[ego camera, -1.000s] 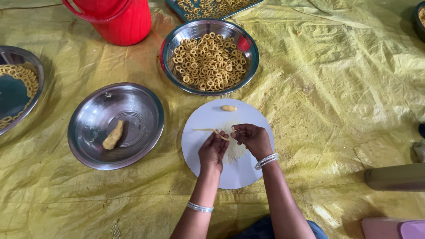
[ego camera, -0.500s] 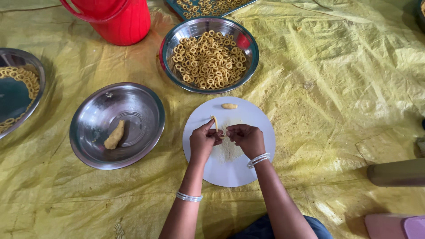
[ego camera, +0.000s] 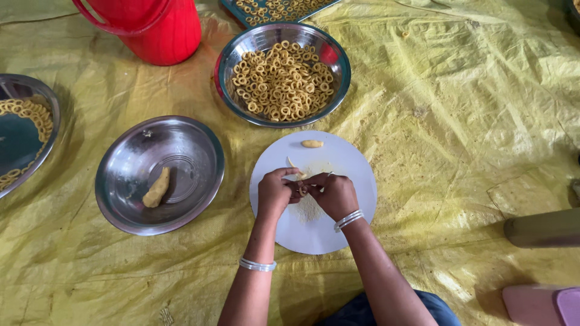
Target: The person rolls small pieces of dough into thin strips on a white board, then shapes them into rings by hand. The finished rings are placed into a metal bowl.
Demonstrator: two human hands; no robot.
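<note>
Pinching a thin dough strip at frame centre, left hand and right hand should join its ends evenly above the white round board.

A crumpled yellow plastic sheet covers the whole floor, creased and shiny under soft, even daylight, with faint brown stains toward twelve o'clock. At three o'clock a dull olive bar-like edge juts in from the frame's side. At five o'clock sits a pink object with a purple corner. No wall or window shows in this downward view.
</note>
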